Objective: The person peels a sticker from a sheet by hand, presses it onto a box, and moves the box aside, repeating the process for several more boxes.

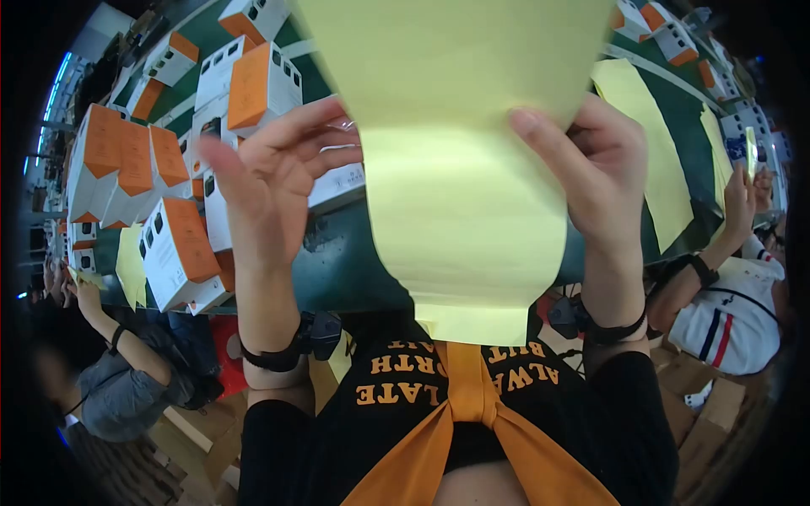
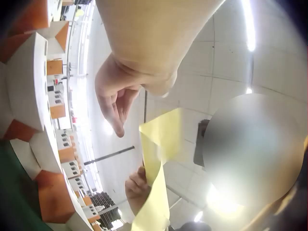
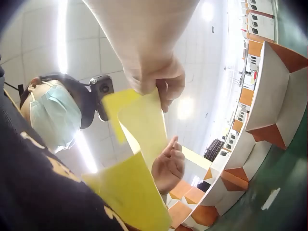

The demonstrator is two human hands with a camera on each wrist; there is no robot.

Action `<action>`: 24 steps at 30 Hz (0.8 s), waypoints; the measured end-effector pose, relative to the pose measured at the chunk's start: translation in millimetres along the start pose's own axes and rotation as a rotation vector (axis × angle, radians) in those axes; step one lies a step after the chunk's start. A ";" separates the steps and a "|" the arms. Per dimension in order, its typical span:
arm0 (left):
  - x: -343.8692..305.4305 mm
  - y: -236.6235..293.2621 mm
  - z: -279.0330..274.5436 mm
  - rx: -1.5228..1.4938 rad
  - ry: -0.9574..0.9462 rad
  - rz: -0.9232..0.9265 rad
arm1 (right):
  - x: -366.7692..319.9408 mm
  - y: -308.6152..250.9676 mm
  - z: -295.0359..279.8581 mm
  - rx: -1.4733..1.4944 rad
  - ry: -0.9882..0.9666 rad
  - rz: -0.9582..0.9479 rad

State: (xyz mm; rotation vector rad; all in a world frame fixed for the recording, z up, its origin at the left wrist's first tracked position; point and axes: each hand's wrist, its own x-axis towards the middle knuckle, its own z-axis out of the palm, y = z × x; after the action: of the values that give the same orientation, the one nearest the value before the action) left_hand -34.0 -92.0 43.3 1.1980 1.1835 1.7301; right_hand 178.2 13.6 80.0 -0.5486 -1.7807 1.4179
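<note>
A large yellow sheet (image 1: 464, 202) with curved, narrowing sides is held up in front of the chest, its lower end by the orange tie. The right hand (image 1: 603, 160) pinches its right side, thumb on the near face and the other fingers curled behind. At the left edge, the left hand (image 1: 274, 181) has its fingers spread and loosely bent, thumb apart; its fingertips are close to the sheet. In the left wrist view the left hand (image 2: 115, 94) is apart from the bent sheet (image 2: 154, 178). The right wrist view has the right hand (image 3: 161, 82) gripping the sheet's edge (image 3: 147, 125).
White and orange boxes (image 1: 177, 244) crowd the left of the green table (image 1: 346, 270). More yellow sheets (image 1: 650, 152) lie on the right. Other people sit at both sides, one on the right (image 1: 726, 312) with a raised hand. Cardboard (image 1: 700, 396) is on the floor.
</note>
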 end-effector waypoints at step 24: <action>-3.2 65.0 43.2 0.444 -0.032 -0.039 | 5.6 -23.4 -21.7 0.458 -0.310 0.117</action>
State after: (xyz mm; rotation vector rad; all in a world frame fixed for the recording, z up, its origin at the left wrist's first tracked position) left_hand 4.6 -103.9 110.2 1.4382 1.6144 1.4544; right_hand 195.0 24.4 105.5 -0.1988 -1.5894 2.0062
